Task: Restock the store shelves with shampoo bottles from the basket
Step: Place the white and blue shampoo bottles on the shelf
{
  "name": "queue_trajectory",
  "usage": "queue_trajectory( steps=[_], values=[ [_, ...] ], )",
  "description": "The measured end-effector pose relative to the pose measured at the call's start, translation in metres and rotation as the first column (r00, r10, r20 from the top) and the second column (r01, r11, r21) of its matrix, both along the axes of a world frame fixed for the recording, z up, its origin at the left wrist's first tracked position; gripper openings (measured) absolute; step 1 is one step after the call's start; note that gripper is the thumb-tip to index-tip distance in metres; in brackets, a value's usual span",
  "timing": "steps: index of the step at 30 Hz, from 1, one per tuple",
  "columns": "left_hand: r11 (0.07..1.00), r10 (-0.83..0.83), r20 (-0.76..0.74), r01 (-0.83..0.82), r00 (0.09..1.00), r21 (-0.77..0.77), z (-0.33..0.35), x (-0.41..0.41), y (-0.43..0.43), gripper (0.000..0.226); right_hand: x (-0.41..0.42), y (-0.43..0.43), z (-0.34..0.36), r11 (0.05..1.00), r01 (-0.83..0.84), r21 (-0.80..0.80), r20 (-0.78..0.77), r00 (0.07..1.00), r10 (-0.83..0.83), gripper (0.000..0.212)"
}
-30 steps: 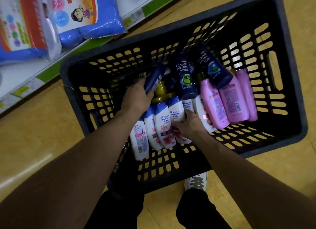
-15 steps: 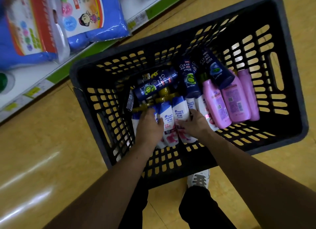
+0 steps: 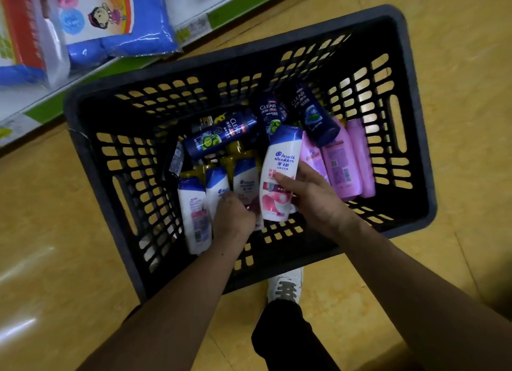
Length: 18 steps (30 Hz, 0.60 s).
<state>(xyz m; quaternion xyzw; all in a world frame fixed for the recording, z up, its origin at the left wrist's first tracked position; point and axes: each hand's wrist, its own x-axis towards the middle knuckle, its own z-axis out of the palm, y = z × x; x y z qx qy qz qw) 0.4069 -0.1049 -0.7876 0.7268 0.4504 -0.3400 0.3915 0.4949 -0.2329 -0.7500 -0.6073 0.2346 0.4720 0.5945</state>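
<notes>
Shampoo bottles (image 3: 194, 212) are lying crowded in the btm of the black basket (image 3: 91, 160), which is sitting on the yellow floor (image 3: 55, 204) near the shelf (image 3: 25, 104). I'm seeing the right hand (image 3: 313, 201) gripping one white bottle (image 3: 279, 174), fingers and thumb curling round its lower half and covering part of the label. It's tilting cap-away, above the others. The left hand (image 3: 234, 221) is reaching down among the white ones just beside it, knuckles toward the cam, fingertips hidden, so I can't tell whether it's pinching anything. Dark blue CLEAR bottles (image 3: 219, 135) are lying across the far part, one on its side over yellow bottles (image 3: 238, 153) that are mostly covered. Pink bottles (image 3: 342, 165) are lying at the right, partly under a blue one and behind the right hand. Blue packs (image 3: 116, 19) on the shelf are getting cut off by the top edge, print too blurry to read. A white shoe (image 3: 286, 284) is poking out below the basket's near wall.
</notes>
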Motion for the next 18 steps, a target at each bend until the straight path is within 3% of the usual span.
queue_trajectory(
  steps=[7, 11, 14, 18],
  values=[
    [0.985, -0.111, 0.046, 0.104, 0.993, 0.139, -0.01, 0.01, -0.015, 0.068, 0.012, -0.013, 0.019, 0.998, 0.054, 0.026, 0.023, 0.998, -0.054, 0.034],
    [0.999, -0.036, 0.045, 0.035, 0.998, 0.016, -0.015, 0.013, -0.009, 0.058, 0.017, -0.019, 0.025, 0.998, 0.056, 0.035, 0.026, 0.998, -0.057, 0.037],
    [0.983, 0.142, 0.077, -0.131, 0.987, -0.127, -0.012, 0.009, 0.001, 0.05, 0.02, -0.022, 0.031, 0.998, 0.045, 0.036, 0.038, 0.998, -0.046, 0.038],
    [0.96, 0.236, 0.198, -0.196, 0.951, -0.2, 0.013, 0.004, 0.022, 0.045, 0.021, -0.017, 0.046, 0.997, 0.047, 0.054, 0.038, 0.998, -0.049, 0.039]
  ],
)
